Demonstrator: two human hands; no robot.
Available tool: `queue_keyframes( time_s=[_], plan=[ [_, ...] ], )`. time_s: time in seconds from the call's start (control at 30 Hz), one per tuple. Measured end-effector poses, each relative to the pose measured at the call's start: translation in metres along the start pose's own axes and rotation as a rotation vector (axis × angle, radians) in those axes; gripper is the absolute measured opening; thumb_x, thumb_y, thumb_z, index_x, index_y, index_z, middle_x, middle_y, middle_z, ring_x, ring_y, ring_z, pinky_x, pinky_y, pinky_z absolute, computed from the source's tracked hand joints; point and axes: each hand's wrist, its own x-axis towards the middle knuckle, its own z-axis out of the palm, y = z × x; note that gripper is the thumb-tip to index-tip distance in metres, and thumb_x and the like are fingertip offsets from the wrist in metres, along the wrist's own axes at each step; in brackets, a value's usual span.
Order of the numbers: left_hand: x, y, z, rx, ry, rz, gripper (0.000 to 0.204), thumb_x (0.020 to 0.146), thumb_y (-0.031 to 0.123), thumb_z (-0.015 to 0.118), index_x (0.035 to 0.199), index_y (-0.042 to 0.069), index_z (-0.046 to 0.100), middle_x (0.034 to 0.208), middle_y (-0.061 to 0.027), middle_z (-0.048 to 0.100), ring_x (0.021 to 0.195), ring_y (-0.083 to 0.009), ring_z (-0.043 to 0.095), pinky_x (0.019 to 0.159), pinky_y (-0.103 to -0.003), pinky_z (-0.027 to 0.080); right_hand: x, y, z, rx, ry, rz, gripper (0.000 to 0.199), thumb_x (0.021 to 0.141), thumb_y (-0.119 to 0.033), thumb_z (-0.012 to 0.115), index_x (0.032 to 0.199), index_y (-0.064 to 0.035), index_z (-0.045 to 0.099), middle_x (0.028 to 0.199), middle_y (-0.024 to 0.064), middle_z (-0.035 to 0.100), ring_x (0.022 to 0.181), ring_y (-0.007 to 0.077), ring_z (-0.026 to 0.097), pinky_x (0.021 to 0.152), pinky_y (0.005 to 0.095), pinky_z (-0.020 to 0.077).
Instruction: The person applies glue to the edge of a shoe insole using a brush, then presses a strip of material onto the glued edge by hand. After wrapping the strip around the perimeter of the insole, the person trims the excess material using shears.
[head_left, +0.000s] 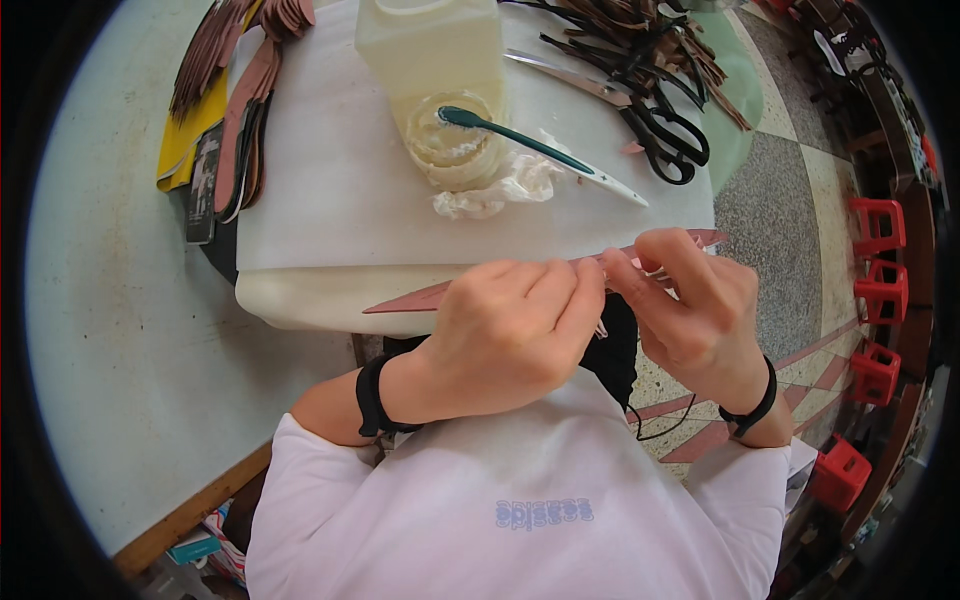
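Strips, pinkish-brown, bundled at the far left corner of the white-covered surface, probably to leave working room. Long pinkish strip: we find it along the near edge, between both hands. Translucent tub with pale paste, far edge. Left hand: fingers clamped on the strip, seemingly to steady it. Brush laid across the tub's front, perhaps for quick reach. Scissors, far right corner. Right hand: fingers pinched on the strip. Writing: we note blue lettering on the shirt.
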Motion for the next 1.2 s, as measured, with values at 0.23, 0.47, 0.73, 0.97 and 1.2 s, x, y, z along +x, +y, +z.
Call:
queue_keyframes(
  time_s=[0.23, 0.47, 0.73, 0.97, 1.2],
  plan=[
    [0.0, -0.005, -0.003, 0.037, 0.008, 0.045, 0.025, 0.059, -0.005, 0.063, 0.084, -0.005, 0.064, 0.069, -0.0093, 0.06, 0.055, -0.0201, 0.058, 0.046, -0.028, 0.046, 0.0, 0.002, 0.007, 0.035, 0.069, -0.028, 0.017, 0.063, -0.005, 0.065, 0.08, -0.0016, 0.061, 0.077, 0.0024, 0.05, 0.054, 0.0135, 0.052, 0.044, 0.0268, 0.0388],
    [-0.003, -0.01, -0.022, 0.07, -0.019, 0.017, 0.024, 0.061, -0.006, 0.064, 0.085, -0.005, 0.063, 0.07, -0.01, 0.062, 0.056, -0.0219, 0.06, 0.049, -0.029, 0.048, 0.004, 0.019, -0.007, -0.042, 0.077, -0.022, 0.015, 0.063, -0.002, 0.065, 0.077, -0.0038, 0.061, 0.074, 0.0023, 0.048, 0.053, 0.014, 0.053, 0.042, 0.0271, 0.0388],
    [0.0, 0.004, -0.039, 0.073, -0.132, -0.16, 0.026, 0.061, 0.0, 0.07, 0.087, -0.002, 0.063, 0.077, -0.0127, 0.064, 0.063, -0.0254, 0.063, 0.054, -0.031, 0.05, 0.009, 0.021, -0.008, 0.068, 0.098, -0.136, 0.015, 0.058, -0.002, 0.062, 0.072, -0.0036, 0.059, 0.071, 0.0015, 0.047, 0.053, 0.0147, 0.052, 0.041, 0.0276, 0.0395],
    [0.015, 0.024, -0.026, 0.391, 0.003, -0.144, 0.028, 0.058, 0.008, 0.073, 0.083, 0.001, 0.065, 0.095, -0.0132, 0.061, 0.099, -0.0294, 0.057, 0.082, -0.044, 0.043, 0.016, 0.004, 0.001, 0.126, 0.181, -0.173, 0.015, 0.057, -0.003, 0.063, 0.071, -0.0018, 0.058, 0.074, 0.0003, 0.052, 0.056, 0.0145, 0.054, 0.047, 0.0285, 0.0437],
    [0.015, 0.008, -0.017, 0.129, 0.007, -0.128, 0.019, 0.061, -0.004, 0.067, 0.08, -0.004, 0.062, 0.071, -0.0082, 0.049, 0.066, -0.0236, 0.049, 0.053, -0.034, 0.041, 0.018, -0.003, -0.002, 0.038, 0.177, -0.156, 0.014, 0.062, 0.0, 0.066, 0.075, -0.0008, 0.062, 0.074, 0.0018, 0.053, 0.057, 0.0153, 0.053, 0.049, 0.0273, 0.0438]
  ],
)
